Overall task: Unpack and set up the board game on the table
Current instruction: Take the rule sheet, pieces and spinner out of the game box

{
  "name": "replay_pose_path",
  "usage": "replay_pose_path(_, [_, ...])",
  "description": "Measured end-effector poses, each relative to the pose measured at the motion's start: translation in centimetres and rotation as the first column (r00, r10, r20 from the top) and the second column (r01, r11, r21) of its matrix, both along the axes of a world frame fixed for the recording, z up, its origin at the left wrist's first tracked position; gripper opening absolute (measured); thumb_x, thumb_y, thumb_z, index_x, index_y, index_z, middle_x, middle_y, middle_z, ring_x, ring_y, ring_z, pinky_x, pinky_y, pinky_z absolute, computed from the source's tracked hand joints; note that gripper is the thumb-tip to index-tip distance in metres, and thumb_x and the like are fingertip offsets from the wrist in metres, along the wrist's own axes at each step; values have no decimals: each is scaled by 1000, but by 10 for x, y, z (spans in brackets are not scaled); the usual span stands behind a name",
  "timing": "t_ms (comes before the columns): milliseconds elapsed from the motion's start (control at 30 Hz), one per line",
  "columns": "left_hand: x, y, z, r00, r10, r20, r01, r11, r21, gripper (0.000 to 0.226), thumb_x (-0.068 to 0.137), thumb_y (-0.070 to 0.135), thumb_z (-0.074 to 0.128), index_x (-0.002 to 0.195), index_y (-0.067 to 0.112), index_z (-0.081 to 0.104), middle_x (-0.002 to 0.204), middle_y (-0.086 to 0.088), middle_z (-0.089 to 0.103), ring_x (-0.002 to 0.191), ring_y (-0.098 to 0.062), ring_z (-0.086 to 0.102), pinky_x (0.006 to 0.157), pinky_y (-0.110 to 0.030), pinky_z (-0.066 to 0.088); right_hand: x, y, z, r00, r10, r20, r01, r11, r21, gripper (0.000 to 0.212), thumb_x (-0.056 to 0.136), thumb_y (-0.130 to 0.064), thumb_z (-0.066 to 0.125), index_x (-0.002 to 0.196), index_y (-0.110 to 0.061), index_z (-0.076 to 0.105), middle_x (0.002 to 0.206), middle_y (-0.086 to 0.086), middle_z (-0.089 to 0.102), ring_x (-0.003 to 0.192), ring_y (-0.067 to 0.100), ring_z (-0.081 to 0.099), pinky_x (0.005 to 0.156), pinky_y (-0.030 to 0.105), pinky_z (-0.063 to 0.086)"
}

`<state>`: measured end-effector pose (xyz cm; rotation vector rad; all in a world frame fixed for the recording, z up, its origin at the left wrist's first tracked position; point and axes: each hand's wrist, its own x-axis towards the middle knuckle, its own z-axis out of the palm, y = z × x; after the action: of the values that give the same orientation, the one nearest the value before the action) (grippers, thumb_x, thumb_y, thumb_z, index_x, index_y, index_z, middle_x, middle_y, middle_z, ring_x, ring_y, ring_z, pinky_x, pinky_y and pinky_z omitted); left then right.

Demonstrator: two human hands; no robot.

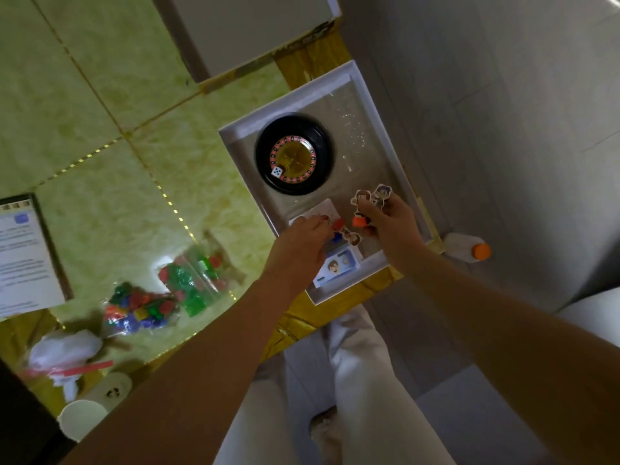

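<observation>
I read the right hand (pixel 391 223) as closed around two character standees (pixel 370 196), one on an orange base, held over the white box tray (pixel 235 135). The left hand (pixel 302 239) is just beside it, fingers curled at a red-based standee (pixel 338 224) in the tray; I cannot tell whether it grips. Beyond both hands sits the roulette wheel (pixel 293 156), a die (pixel 276 172) in it. Left of the left forearm lie bags of coloured pieces (pixel 141 307).
</observation>
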<state>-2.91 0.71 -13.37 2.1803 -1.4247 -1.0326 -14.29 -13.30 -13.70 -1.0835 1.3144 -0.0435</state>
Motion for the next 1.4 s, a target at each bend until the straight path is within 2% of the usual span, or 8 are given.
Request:
replay_pose_path(300, [-25, -27, -36, 933, -185, 308, 139, 976, 165, 39, 79, 12, 72, 115, 15, 57, 118, -8, 52, 102, -25, 52, 64, -31, 40, -20, -14, 10, 960, -280, -12, 265, 891, 369, 12, 94, -8, 50, 83, -11, 54, 72, 6, 56, 48, 6, 52, 39, 14, 39])
replay_pose_path(500, [-5, -16, -29, 990, 137, -34, -138, 990, -15, 16, 82, 8, 68, 97, 5, 64, 100, -11, 58, 87, -30, 58, 72, -41, 49, -16, -11, 8, 999, 44, 4, -44, 979, 197, 15, 97, -22, 54, 88, -14, 62, 75, 2, 61, 60, 10, 53, 57, 23, 43])
replay_pose_path(600, [1, -15, -19, 942, 303, -143, -301, 953, 36, 16, 83, 13, 71, 99, 11, 68, 91, -1, 61, 78, -16, 58, 69, -17, 44, -8, -4, 8, 988, 150, 33, -153, 974, 170, 16, 100, -23, 48, 94, -13, 59, 80, 4, 59, 65, 11, 54, 58, 22, 45])
replay_pose_path(667, [2, -17, -14, 840, 494, -226, -474, 870, 138, 10, 83, 18, 72, 92, 17, 68, 79, 6, 63, 68, -10, 58, 63, -8, 40, -1, 3, 7, 991, 124, 46, -131, 970, 204, 15, 101, -23, 46, 96, -14, 57, 84, 5, 60, 70, 13, 55, 63, 24, 47])
replay_pose_path(767, [5, -20, -6, 471, 726, -501, -675, 662, 325, 4, 86, 11, 69, 84, 15, 68, 69, -3, 68, 63, -15, 64, 69, -24, 53, 7, 9, 8, 998, 46, 42, -55, 965, 255, 17, 102, -24, 43, 96, -15, 57, 86, 4, 64, 70, 13, 59, 63, 24, 49])
replay_pose_path(900, [10, -15, 4, 173, 695, -697, -637, 619, 459, 11, 90, 3, 62, 98, 3, 70, 84, -12, 73, 72, -23, 71, 77, -31, 58, 13, 16, 8, 998, 19, 66, -43, 920, 390, 19, 101, -28, 43, 105, -15, 56, 98, 12, 63, 81, 20, 61, 63, 27, 51])
replay_pose_path(1200, [28, 22, 9, 402, 795, -454, -775, 560, 293, 15, 82, 12, 74, 97, 10, 69, 66, -2, 66, 51, -11, 61, 57, -25, 51, 39, 39, 16, 986, 147, 78, -163, 951, 264, 19, 99, -24, 51, 97, -10, 63, 80, 7, 62, 64, 10, 60, 56, 21, 50])
replay_pose_path(1400, [34, 66, 12, 473, 818, -328, -770, 565, 298, 22, 79, 17, 78, 82, 7, 58, 69, -4, 68, 51, -10, 66, 59, -37, 54, 75, 76, 20, 934, 322, 156, -355, 890, 287, 25, 98, -29, 51, 110, -13, 66, 101, 16, 65, 77, 14, 61, 72, 26, 50])
